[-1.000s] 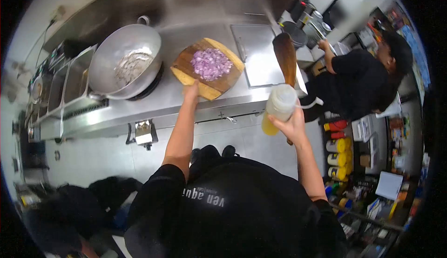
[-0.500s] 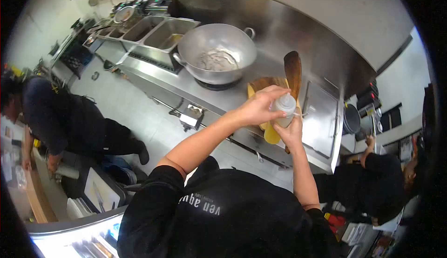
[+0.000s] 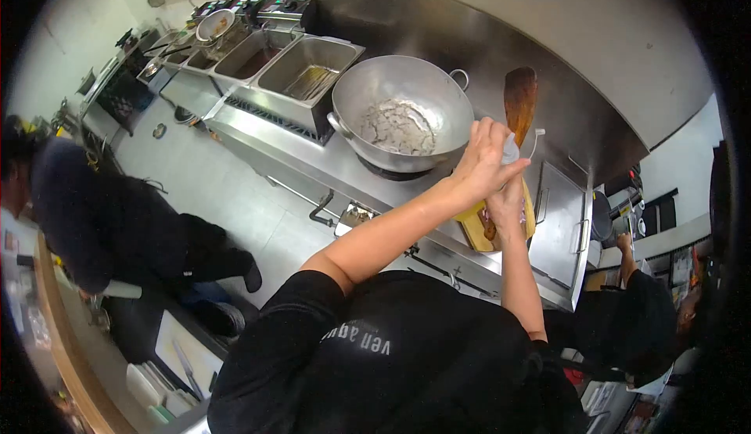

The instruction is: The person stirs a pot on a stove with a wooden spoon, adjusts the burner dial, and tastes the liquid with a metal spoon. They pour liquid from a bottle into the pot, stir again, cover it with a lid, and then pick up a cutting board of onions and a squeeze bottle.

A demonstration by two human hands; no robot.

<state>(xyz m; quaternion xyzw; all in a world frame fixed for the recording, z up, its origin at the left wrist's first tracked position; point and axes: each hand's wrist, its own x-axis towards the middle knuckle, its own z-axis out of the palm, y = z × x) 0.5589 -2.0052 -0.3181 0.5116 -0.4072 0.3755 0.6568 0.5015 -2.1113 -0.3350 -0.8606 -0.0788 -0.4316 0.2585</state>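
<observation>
Steel wok (image 3: 403,113) looks dry, no oil yet; beside it my left hand (image 3: 485,160) pinches the squeeze bottle (image 3: 511,150) top, right hand (image 3: 508,203) gripping underneath.

The left hand (image 3: 479,162) and right hand (image 3: 507,205) hide nearly all of the squeeze bottle (image 3: 510,150), and only a pale sliver shows between them. They also cover most of the cutting board (image 3: 472,226) and much of the handle of the wooden spatula (image 3: 520,97). At the near right, a co-worker (image 3: 641,316) fades into the dark lens edge.

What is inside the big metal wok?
The wok holds only a whitish film on its bottom; no food shows. The left hand hides part of its right rim.
</observation>
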